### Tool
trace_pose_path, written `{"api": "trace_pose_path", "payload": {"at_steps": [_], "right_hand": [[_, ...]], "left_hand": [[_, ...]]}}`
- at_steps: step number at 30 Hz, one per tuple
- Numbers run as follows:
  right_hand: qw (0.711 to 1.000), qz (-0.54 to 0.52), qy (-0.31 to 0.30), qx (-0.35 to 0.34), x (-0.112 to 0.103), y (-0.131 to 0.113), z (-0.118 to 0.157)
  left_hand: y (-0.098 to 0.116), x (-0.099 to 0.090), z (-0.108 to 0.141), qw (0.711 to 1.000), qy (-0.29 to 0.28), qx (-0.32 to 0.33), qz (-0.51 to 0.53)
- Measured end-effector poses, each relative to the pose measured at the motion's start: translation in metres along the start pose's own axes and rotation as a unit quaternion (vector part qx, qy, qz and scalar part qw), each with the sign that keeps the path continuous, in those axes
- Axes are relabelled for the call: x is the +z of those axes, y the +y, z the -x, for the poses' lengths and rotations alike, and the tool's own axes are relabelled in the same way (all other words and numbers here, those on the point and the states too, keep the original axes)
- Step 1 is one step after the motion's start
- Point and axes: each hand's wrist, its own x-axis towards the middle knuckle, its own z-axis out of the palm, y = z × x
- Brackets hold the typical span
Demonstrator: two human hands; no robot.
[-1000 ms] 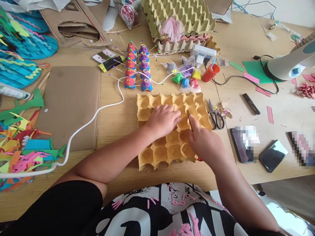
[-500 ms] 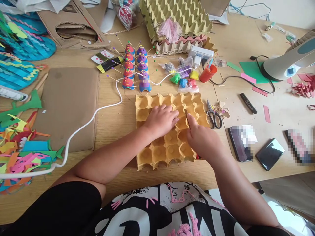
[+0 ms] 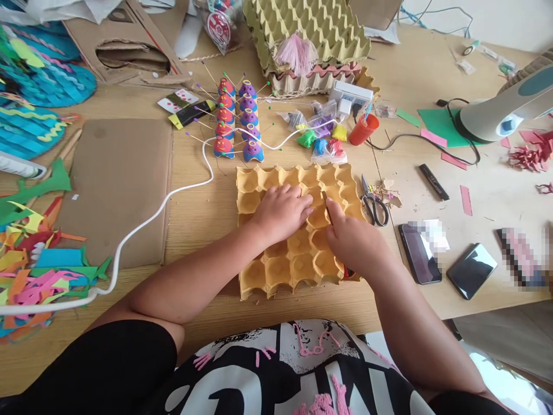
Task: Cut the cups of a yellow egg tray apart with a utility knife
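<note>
A yellow egg tray (image 3: 276,268) lies on the wooden table in front of me. My left hand (image 3: 283,212) rests on its middle, fingers curled over the cups and pressed against them. To the right, my right hand (image 3: 348,230) is closed round a cutter (image 3: 325,199), its index finger stretched along the top. The dark tip of the cutter touches the tray between two cups. Most of the cutter is hidden under my right hand; a bit of red shows below the palm.
Scissors (image 3: 375,204) lie right of the tray, then phones (image 3: 420,253). Painted egg-cup figures (image 3: 223,147) stand behind it, near a white cable (image 3: 162,202) and a red cup (image 3: 363,129). Cardboard (image 3: 116,190) and paper scraps (image 3: 52,282) are at left; stacked trays (image 3: 311,34) at back.
The whole view has shifted very slightly. Both hands keep nearly the same places on the tray, and the cutter's tip has hardly moved.
</note>
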Motion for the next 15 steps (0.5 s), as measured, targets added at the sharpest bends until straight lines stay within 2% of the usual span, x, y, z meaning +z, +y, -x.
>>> {"api": "trace_pose_path", "payload": {"at_steps": [3,6,9,15], "right_hand": [[1.000,-0.005,0.002,-0.009,-0.001,0.006,0.006],[0.999,-0.011,0.036,0.001,-0.003,0.008,0.010],[0.998,-0.008,0.064,0.009,-0.005,0.006,0.003],[0.999,0.000,0.050,0.001,-0.004,0.003,-0.014]], "left_hand": [[0.000,0.000,0.000,1.000,-0.001,0.001,0.000],[0.001,0.000,0.000,1.000,0.001,-0.001,0.000],[0.001,-0.001,0.001,1.000,0.001,-0.004,0.001],[0.001,-0.003,0.001,1.000,0.002,0.003,0.004]]}}
